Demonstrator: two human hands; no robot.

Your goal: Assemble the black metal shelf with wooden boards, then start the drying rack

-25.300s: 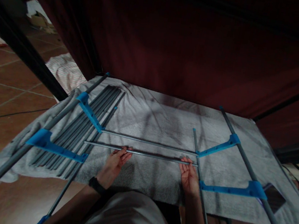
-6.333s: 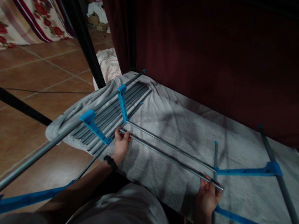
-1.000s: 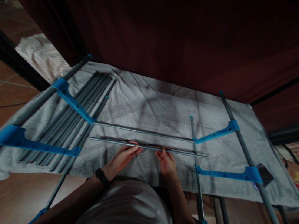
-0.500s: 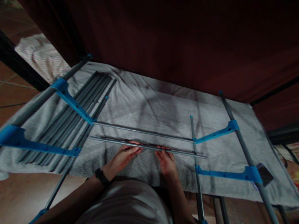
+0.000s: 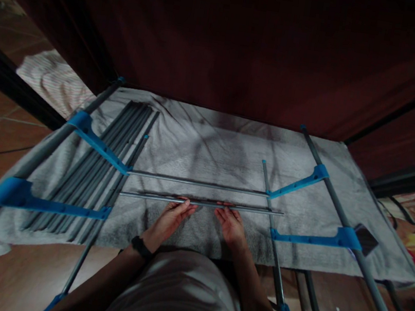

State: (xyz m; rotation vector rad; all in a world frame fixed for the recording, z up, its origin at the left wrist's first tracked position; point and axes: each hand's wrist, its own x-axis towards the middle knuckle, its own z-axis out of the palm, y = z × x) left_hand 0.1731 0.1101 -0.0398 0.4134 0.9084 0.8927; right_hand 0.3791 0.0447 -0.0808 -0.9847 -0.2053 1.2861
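Note:
A thin grey metal rod [image 5: 204,204] lies crosswise in front of me, held at two points near its middle. My left hand [image 5: 171,219] pinches it between thumb and fingers. Closed on the same rod a little further right is my right hand [image 5: 231,226]. Just beyond, a fixed crossbar [image 5: 199,183] joins blue plastic brackets on the left [image 5: 103,149] and right [image 5: 299,182]. The rod's left end reaches the left inner grey tube; its right end passes over the right inner tube [image 5: 273,248].
Several grey tubes [image 5: 92,169] lie bundled at the left on a grey blanket [image 5: 209,145]. Long outer tubes [image 5: 337,201] carry more blue brackets [image 5: 315,240]. A dark flat object [image 5: 366,239] lies by the right tube. Dark red fabric [image 5: 223,49] rises behind.
The rod has shifted slightly to the left between my hands, its left end now nearer the left tube. My hands have barely moved; the view has shifted a little.

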